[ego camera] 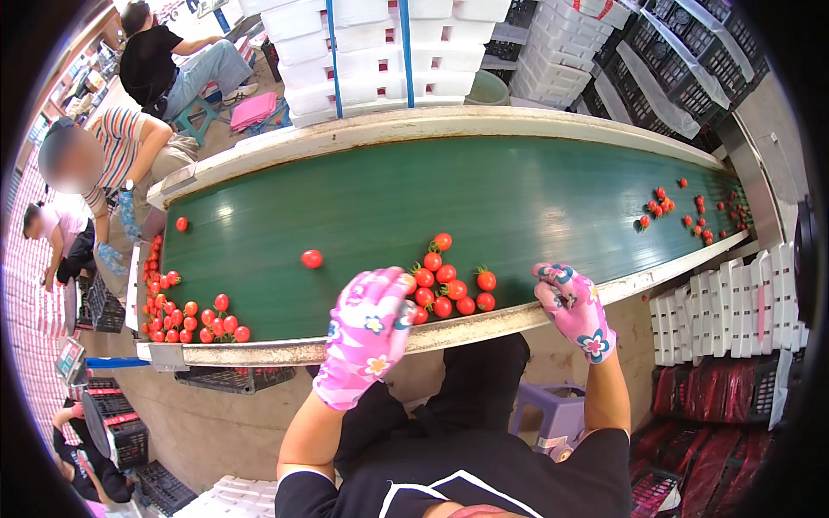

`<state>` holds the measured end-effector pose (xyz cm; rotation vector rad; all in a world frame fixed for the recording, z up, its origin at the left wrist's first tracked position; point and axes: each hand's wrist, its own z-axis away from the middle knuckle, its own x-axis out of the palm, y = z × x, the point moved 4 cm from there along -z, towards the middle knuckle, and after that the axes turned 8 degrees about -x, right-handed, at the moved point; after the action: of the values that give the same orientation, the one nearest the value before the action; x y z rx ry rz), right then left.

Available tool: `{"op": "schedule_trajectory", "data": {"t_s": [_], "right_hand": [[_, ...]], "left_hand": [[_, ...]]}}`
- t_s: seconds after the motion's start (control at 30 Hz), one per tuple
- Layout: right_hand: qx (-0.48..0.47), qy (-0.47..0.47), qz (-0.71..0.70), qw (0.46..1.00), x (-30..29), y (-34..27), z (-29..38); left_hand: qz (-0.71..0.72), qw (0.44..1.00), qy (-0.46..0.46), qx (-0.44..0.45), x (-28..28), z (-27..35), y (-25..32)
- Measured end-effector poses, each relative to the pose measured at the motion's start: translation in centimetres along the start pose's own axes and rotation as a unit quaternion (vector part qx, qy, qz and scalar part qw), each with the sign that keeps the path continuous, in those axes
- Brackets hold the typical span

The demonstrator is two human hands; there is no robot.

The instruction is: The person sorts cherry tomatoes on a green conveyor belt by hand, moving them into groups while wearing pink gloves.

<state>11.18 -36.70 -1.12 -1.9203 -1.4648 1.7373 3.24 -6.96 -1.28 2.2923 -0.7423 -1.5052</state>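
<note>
My left hand (369, 330), in a pink flowered glove, is curled over the near rail at the left side of a loose group of red cherry tomatoes (445, 274). Its fingertips meet the edge of that group; whether they grip a tomato I cannot tell. Several of these tomatoes keep green stems. To the right of the group, my right hand (575, 311) wears a matching glove. Its fingers are curled in beside the near rail, with nothing visible in them. Under the tomatoes runs a green conveyor belt (388, 188). One single tomato (312, 259) lies left of my left hand.
More tomatoes (173, 317) gather at the belt's left end; others (699, 217) lie scattered at its right end. A person in a striped shirt (120, 146) is at the left end. White foam boxes (375, 58) are stacked behind the belt. A purple stool (550, 414) stands below the near rail (453, 333).
</note>
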Motion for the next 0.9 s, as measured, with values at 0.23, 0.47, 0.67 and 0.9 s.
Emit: {"op": "schedule_trajectory", "data": {"t_s": [0.23, 0.47, 0.67, 0.9], "right_hand": [[-0.007, 0.005, 0.066, 0.998, 0.3, -0.5, -0.2], [-0.032, 0.018, 0.078, 0.996, 0.4, -0.8, -0.1], [-0.051, 0.015, 0.087, 0.995, 0.2, -0.9, 0.0], [-0.137, 0.041, 0.057, 0.988, 1.4, -3.1, -0.1]], "left_hand": [[0.081, 0.985, -0.103, 0.108, 3.6, -1.0, 5.5], [-0.034, 0.997, -0.073, 0.018, 0.4, -0.2, 0.8], [-0.073, 0.993, -0.002, -0.092, -4.7, 1.3, -3.8], [0.017, 0.999, -0.026, 0.029, -0.6, 0.3, 0.8]]}}
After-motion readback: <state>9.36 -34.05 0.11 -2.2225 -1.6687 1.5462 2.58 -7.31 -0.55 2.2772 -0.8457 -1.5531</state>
